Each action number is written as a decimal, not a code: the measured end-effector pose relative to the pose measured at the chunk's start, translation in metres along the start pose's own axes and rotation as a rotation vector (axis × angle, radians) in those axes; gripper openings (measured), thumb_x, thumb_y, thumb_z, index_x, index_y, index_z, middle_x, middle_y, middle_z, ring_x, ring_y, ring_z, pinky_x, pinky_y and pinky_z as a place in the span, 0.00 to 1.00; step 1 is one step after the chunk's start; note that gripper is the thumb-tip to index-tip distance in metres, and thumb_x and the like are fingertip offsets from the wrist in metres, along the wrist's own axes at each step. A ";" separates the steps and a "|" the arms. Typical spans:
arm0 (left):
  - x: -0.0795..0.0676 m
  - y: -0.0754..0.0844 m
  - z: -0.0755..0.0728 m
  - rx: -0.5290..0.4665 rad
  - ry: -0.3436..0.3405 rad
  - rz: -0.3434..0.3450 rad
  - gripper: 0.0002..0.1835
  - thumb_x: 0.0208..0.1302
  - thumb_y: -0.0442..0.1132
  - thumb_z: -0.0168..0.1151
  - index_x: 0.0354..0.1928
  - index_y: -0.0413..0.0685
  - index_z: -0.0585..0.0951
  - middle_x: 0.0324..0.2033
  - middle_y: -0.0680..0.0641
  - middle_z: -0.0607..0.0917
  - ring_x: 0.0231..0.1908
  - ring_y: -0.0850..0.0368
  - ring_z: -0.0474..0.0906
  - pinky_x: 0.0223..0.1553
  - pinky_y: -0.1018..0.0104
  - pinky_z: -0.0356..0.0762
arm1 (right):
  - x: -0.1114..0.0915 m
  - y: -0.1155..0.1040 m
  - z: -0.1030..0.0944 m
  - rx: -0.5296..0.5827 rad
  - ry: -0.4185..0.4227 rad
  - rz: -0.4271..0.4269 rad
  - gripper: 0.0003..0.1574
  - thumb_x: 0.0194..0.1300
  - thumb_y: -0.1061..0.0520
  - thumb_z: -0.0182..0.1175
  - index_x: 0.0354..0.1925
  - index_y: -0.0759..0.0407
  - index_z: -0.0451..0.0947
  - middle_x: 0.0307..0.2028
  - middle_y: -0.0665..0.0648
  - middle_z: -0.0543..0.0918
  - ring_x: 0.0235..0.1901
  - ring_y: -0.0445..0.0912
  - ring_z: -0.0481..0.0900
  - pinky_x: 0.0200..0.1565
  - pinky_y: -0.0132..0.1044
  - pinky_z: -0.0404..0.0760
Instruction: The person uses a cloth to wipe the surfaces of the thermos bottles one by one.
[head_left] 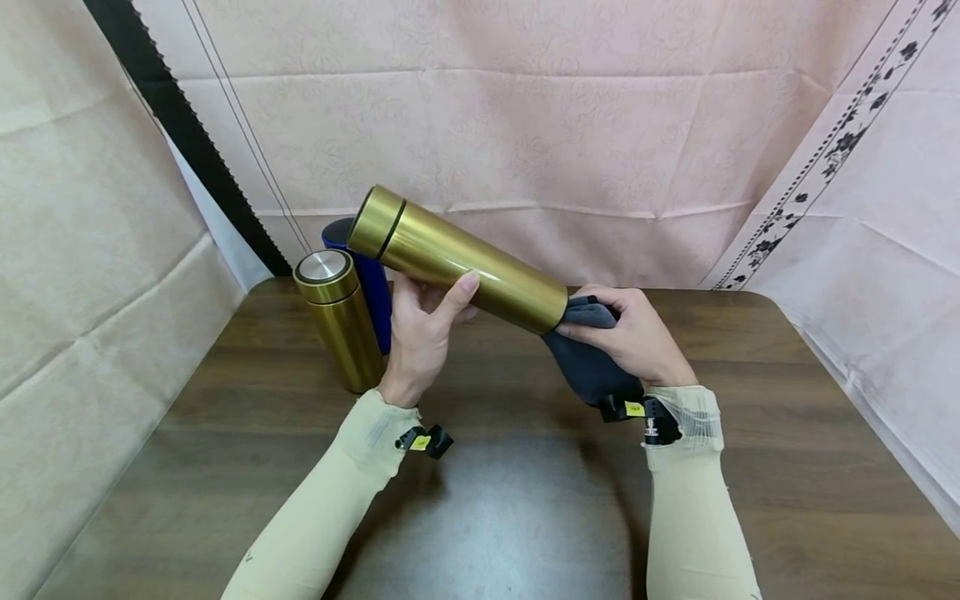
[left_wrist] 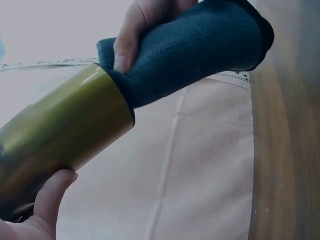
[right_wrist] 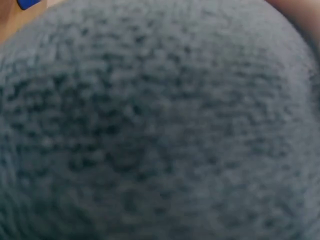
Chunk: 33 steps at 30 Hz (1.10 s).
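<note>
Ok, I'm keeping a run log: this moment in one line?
left hand: grips tilted gold bottle; right hand: holds dark cloth at its lower end; second gold bottle: standing

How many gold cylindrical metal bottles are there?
2: one gold cylindrical metal bottle is tilted in the left hand; another, silver-topped gold bottle stands on the brown wooden table. No others show.

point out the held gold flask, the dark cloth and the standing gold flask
Held gold flask (head_left: 461, 260): head view, middle of its body.
Dark cloth (left_wrist: 192, 52): left wrist view, middle of its bunched length.
Standing gold flask (head_left: 341, 329): head view, body below the lid.
</note>
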<state>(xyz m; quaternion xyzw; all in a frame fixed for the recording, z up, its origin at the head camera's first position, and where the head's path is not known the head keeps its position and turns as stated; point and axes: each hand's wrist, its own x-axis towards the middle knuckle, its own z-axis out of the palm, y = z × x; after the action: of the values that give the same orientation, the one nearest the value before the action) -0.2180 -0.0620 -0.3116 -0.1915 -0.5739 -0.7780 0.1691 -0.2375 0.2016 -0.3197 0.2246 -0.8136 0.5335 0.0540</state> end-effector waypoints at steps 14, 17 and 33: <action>0.000 0.003 -0.002 0.004 0.008 0.010 0.21 0.68 0.35 0.65 0.57 0.56 0.68 0.45 0.50 0.81 0.41 0.60 0.85 0.38 0.65 0.88 | -0.002 -0.005 -0.003 0.067 0.190 -0.041 0.15 0.61 0.57 0.74 0.47 0.57 0.86 0.39 0.51 0.86 0.38 0.42 0.83 0.41 0.30 0.84; 0.000 0.004 -0.002 0.003 0.007 0.019 0.22 0.68 0.35 0.65 0.58 0.56 0.68 0.45 0.49 0.81 0.42 0.59 0.85 0.39 0.64 0.89 | -0.001 -0.005 -0.002 0.074 0.220 -0.038 0.14 0.62 0.57 0.74 0.46 0.57 0.86 0.38 0.51 0.85 0.37 0.42 0.82 0.40 0.31 0.83; 0.004 0.007 -0.006 -0.026 -0.023 0.045 0.25 0.66 0.30 0.66 0.59 0.56 0.67 0.47 0.48 0.80 0.47 0.56 0.83 0.39 0.59 0.89 | 0.002 0.003 0.001 0.083 0.218 0.051 0.19 0.65 0.48 0.71 0.51 0.54 0.85 0.42 0.51 0.87 0.38 0.44 0.86 0.38 0.36 0.87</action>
<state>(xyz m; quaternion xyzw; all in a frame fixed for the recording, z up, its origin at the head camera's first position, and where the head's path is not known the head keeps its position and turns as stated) -0.2186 -0.0695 -0.3054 -0.2155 -0.5614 -0.7790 0.1774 -0.2405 0.2012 -0.3214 0.1465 -0.7855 0.5893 0.1190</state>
